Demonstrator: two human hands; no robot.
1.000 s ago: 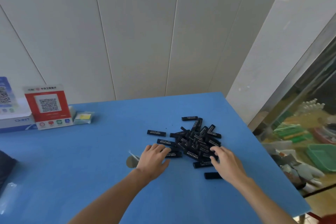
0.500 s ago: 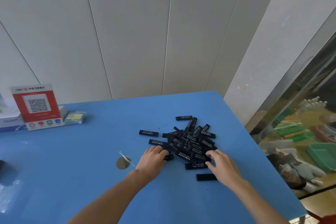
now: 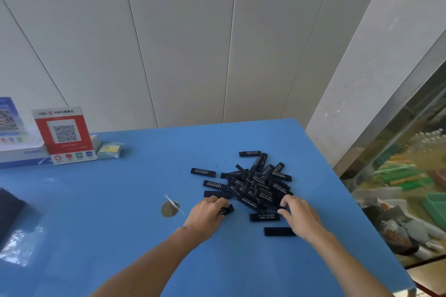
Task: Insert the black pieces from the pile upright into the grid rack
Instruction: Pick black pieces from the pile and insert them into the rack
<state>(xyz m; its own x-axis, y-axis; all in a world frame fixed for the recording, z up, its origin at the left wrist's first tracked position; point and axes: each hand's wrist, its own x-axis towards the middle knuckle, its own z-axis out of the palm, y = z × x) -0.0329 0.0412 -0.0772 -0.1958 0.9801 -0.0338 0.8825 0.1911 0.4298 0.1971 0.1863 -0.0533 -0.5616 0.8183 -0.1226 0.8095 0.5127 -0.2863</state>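
A pile of black pieces [image 3: 258,183] with white lettering lies on the blue table [image 3: 120,212], right of centre. My left hand [image 3: 207,212] curls its fingers round one black piece [image 3: 226,210] at the pile's near left edge. At the near right edge of the pile my right hand [image 3: 299,214] has its fingertips curled onto the pieces; what they grip is hidden. Loose pieces lie apart from the heap: one [image 3: 278,231] by my right wrist and one [image 3: 203,172] at the left. No grid rack is in view.
A red QR-code stand [image 3: 64,135] and a white box [image 3: 21,154] sit at the back left, with a small yellow packet [image 3: 109,150] beside them. A round metal disc [image 3: 170,208] lies left of my left hand. A dark object [image 3: 9,207] is at the left edge. The table's right edge drops beside a glass cabinet [image 3: 410,176].
Both hands stayed at the near edge of the pile. My left fingers have curled tighter round a piece, and my right fingertips dug further into the heap. The camera view shifted slightly.
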